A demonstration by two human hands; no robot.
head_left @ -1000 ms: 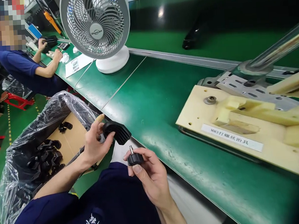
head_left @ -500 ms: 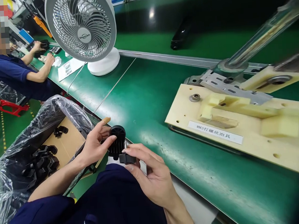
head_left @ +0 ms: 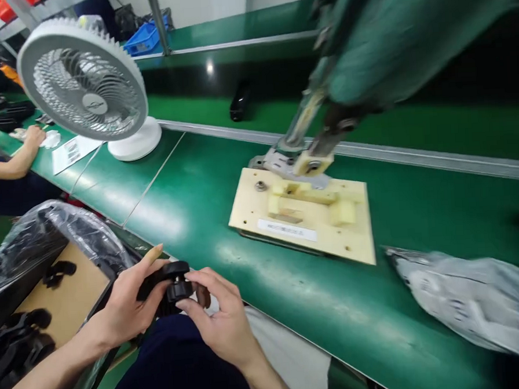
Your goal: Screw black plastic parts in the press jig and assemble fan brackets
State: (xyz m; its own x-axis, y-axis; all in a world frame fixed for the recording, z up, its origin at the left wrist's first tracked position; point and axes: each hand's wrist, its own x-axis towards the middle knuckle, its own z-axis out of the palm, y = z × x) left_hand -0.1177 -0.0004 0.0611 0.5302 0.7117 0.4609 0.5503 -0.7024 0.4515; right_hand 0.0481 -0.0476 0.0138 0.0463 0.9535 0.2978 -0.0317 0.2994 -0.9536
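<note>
My left hand [head_left: 132, 303] is closed around a black ribbed plastic part [head_left: 165, 275], held over my lap just off the bench edge. My right hand [head_left: 218, 315] pinches a small black knob [head_left: 178, 290] and presses it against that part. The two pieces touch between my fingertips. A cardboard box [head_left: 65, 300] lined with clear plastic sits at my left, with more black parts [head_left: 15, 341] inside.
A cream fixture board [head_left: 304, 224] with a label lies on the green bench [head_left: 256, 293], under a blurred screwdriver arm [head_left: 321, 133]. A white fan [head_left: 86, 90] stands at the back left. A grey bag [head_left: 469, 299] lies at right. A co-worker's arms [head_left: 9, 158] are at far left.
The view has swung up and to the right. My right hand has brought the knob onto the black part, and both hands have closed together around the joined pieces.
</note>
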